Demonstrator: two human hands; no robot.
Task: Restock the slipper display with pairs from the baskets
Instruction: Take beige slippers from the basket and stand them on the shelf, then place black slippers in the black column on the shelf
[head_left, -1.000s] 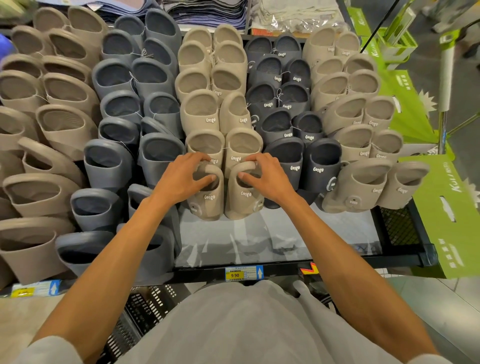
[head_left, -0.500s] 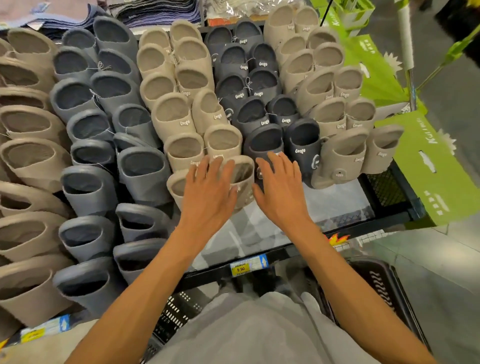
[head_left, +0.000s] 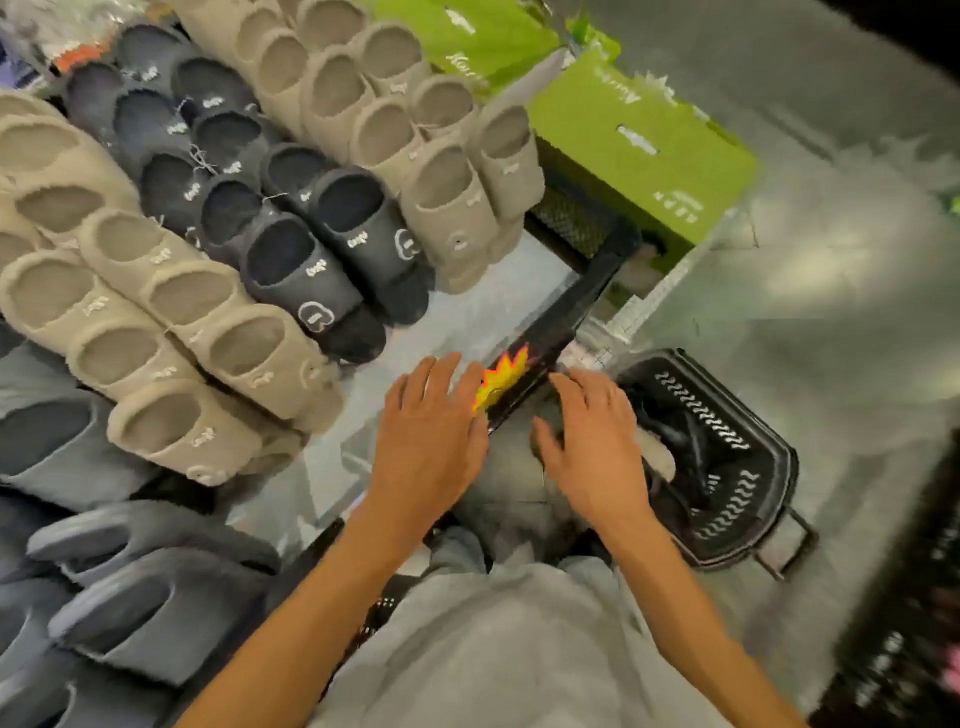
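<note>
The slipper display (head_left: 467, 312) slopes away to my left, packed with rows of beige, black and grey slippers. The beige pair (head_left: 208, 395) stands at the front of its row, nobody touching it. My left hand (head_left: 428, 441) hovers flat and empty over the display's front edge, fingers spread. My right hand (head_left: 597, 447) is past that edge, open and empty, just left of a black plastic basket (head_left: 748, 467) on the floor. Dark slippers (head_left: 685, 447) and a pale one lie inside it. The picture is blurred.
A black pair (head_left: 332, 260) and a beige pair (head_left: 467, 208) stand at the front of the neighbouring rows. Green cardboard boxes (head_left: 639, 145) sit beyond the display's right end. Grey floor (head_left: 831, 312) spreads to the right. A second dark basket (head_left: 898, 665) is at the lower right corner.
Both hands let go of the beige pair and pulled back to the display's front edge. My view swung right and down, bringing the floor basket into sight.
</note>
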